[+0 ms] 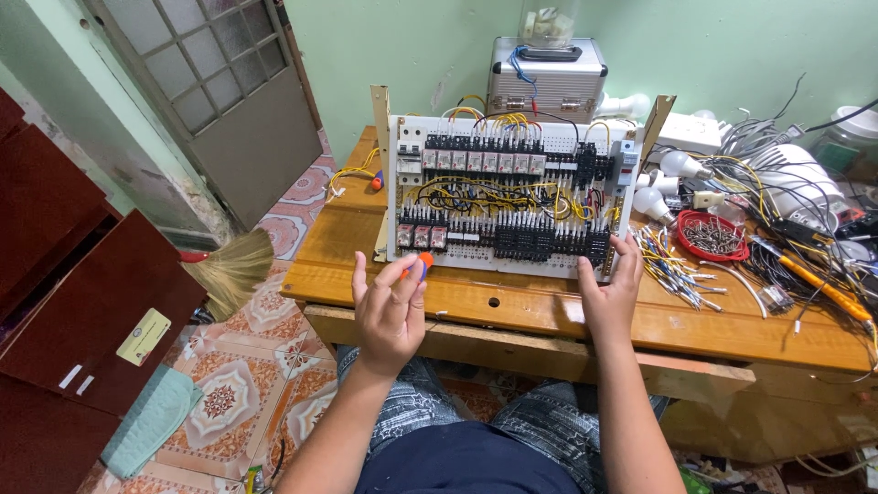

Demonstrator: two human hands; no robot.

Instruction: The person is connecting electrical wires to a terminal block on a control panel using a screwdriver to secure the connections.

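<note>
A white electrical panel (508, 197) with rows of black relays and yellow wiring stands tilted on the wooden table (549, 316). My right hand (611, 285) rests against the panel's lower right edge, fingers spread on it. My left hand (389, 306) is raised in front of the panel's lower left corner, fingers loosely curled around an orange-handled screwdriver (419, 266) whose end shows above the fingers.
A red dish of screws (712, 237), loose cut wires (672, 265), white bulbs (654, 203) and an orange-handled tool (823, 284) crowd the table's right side. A silver case (546, 78) stands behind the panel. A dark red cabinet (82, 311) and broom (233, 265) are left.
</note>
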